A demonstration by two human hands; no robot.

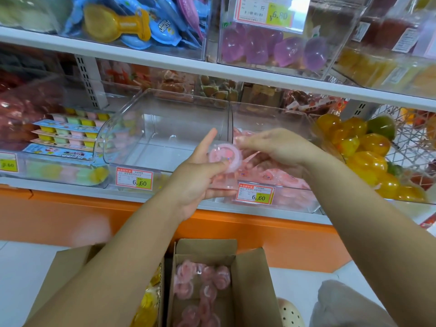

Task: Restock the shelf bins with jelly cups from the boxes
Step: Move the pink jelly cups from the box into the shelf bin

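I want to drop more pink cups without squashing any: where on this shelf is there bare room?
The clear bin between the tray packs and the pink-cup bin is bare inside. The pink-cup bin already holds cups, with both hands at its mouth. The yellow-jelly bin to the right is heaped.

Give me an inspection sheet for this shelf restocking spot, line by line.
Surface: white shelf above an orange base; white floor below.
Job's things: left hand holds a pink jelly cup; pink jelly bin partly filled; empty clear bin beside it; open cardboard box on the floor with pink cups; second box with yellow cups at its left.
Clutter: nothing seen.
Grippers: left hand's fingers closed on the cup; right hand is over the pink jelly bin, its fingers curled among blurred pink wrappers.
Cables: nothing seen.
Surroundings: yellow jelly bin to the right, tray packs to the left, purple jelly bin above, price tags.
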